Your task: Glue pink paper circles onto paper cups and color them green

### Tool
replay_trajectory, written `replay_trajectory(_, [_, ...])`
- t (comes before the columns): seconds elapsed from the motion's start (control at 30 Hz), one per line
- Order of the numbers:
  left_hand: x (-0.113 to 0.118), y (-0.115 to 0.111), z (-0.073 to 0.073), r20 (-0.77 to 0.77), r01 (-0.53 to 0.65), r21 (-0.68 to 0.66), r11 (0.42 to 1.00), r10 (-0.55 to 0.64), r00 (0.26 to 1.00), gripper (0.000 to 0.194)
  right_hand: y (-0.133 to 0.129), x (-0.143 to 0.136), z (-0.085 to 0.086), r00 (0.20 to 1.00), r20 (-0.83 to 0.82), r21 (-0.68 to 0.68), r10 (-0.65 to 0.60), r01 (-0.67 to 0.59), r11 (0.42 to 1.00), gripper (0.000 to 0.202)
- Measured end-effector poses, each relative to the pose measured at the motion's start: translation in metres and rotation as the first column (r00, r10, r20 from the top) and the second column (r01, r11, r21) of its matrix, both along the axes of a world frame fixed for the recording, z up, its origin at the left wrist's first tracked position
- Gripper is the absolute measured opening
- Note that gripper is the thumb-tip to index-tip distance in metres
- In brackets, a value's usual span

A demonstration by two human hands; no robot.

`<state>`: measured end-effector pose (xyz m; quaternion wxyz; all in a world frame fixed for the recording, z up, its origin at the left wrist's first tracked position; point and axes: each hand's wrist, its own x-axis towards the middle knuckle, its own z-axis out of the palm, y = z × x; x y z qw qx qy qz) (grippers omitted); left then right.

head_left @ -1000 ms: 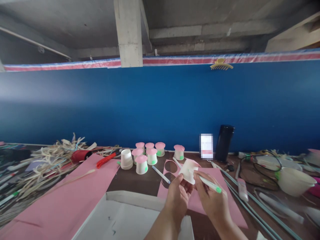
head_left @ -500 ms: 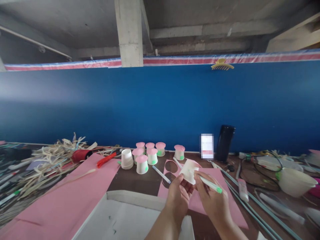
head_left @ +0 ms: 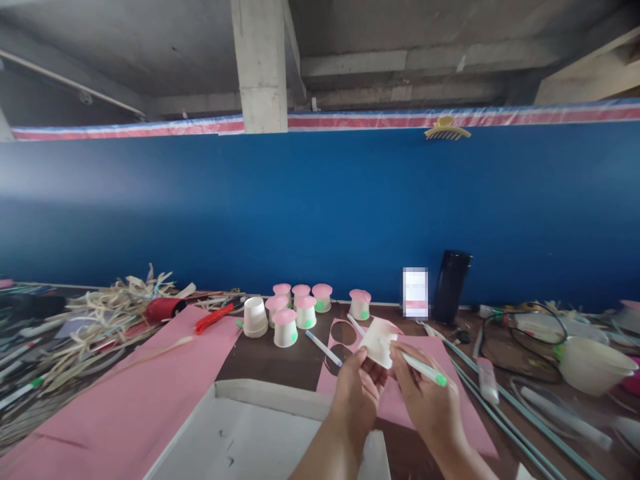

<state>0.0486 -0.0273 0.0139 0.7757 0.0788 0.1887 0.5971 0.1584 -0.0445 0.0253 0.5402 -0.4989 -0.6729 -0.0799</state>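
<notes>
My left hand (head_left: 361,387) is closed around a small white paper cup (head_left: 379,341), which it holds tilted above the pink paper. Pink shows at the cup's upper right end. In my right hand (head_left: 430,393) is a white marker pen with a green end (head_left: 423,367); its tip is at the cup's side, hidden by my fingers. Behind my hands stand several upside-down cups with pink round tops and green marks, one of them a pink-topped cup (head_left: 360,305) standing apart. A plain white cup stack (head_left: 255,319) stands left of them. Another marker (head_left: 324,349) lies near the cut pink sheet (head_left: 450,413).
An open white box (head_left: 260,387) sits at the front. To the left are a large pink sheet (head_left: 150,380), a red-handled tool (head_left: 214,319) and a heap of pale strips (head_left: 115,313). A black cylinder (head_left: 451,287), pale green rods (head_left: 500,400) and a white bowl (head_left: 595,367) are on the right.
The view has shifted very slightly. Both hands keep their hold on the cup and the marker, with hardly any visible movement.
</notes>
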Motion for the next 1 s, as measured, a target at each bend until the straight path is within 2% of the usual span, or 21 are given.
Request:
replay_trajectory(0.23, [-0.0002, 0.0016, -0.0026, -0.004, 0.004, -0.015, 1.0, -0.004, 1.0, 0.019, 0.001, 0.0005, -0.0023, 1.0, -0.013, -0.015, 0.004, -0.005, 1.0, 0.024])
replay_trajectory(0.8, [-0.0019, -0.0001, 0.0032, -0.007, -0.009, -0.035, 0.999, 0.009, 1.0, 0.018, -0.0016, -0.0007, 0.0041, 1.0, 0.013, 0.004, -0.007, 0.007, 1.0, 0.026])
replay_trajectory(1.0, [-0.0024, 0.002, -0.0009, -0.006, -0.006, -0.007, 1.0, 0.006, 1.0, 0.019, -0.0025, 0.0008, 0.0032, 1.0, 0.018, -0.008, -0.01, 0.01, 1.0, 0.027])
